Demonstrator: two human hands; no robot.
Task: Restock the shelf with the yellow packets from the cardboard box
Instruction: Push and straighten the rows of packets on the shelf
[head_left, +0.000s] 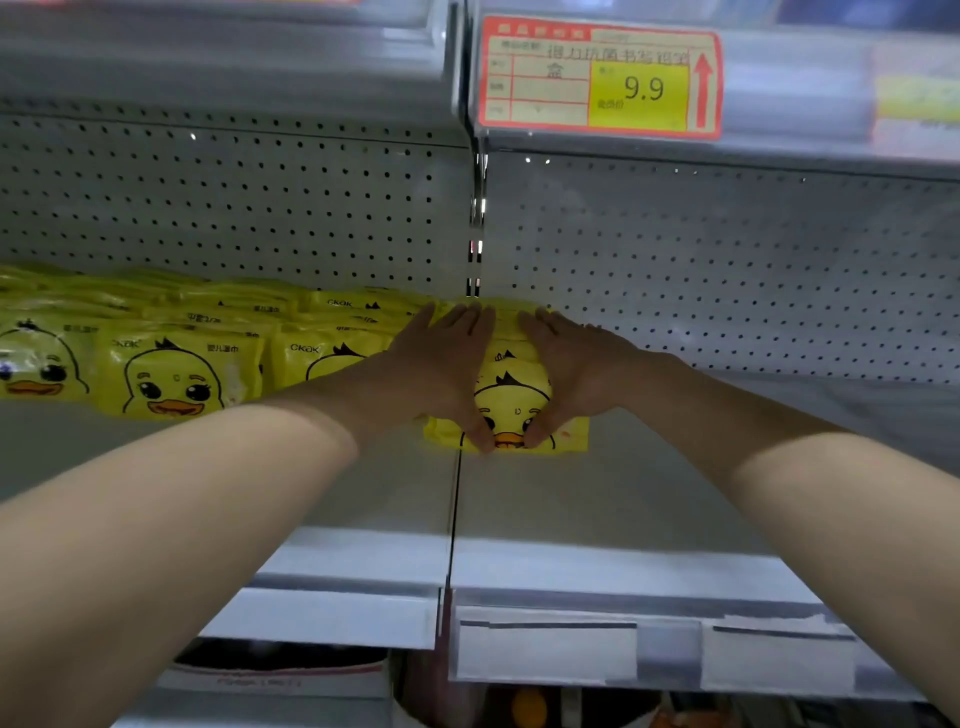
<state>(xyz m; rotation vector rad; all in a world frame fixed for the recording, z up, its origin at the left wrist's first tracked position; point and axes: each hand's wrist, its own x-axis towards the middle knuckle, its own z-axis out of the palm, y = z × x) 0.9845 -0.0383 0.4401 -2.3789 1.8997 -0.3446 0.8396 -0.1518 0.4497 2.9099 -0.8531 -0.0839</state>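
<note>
Yellow packets (171, 374) printed with a cartoon duck face stand in a row along the left half of the grey shelf (597, 499), which runs across the whole middle of the frame. Behind it the pegboard back (727, 270) fills the upper half, dotted with small holes. My two bare forearms (182, 493) reach in from the lower corners and meet at the centre. There a stack of packets (511, 395) sits at the right end of the row, straddling the dark seam (454, 499) between two shelf sections; the shelf right of it is bare metal. My left hand (441, 364) and right hand (576, 364) both lie spread over this stack, fingers straight across its top and thumbs pressed down on the front duck face, nearly touching each other near the beak. Neither hand is clenched; they press flat rather than curl round anything. At the upper right a red and yellow price tag (597, 78) reads 9.9. Along the bottom edge runs a clear label strip (623, 649)
</note>
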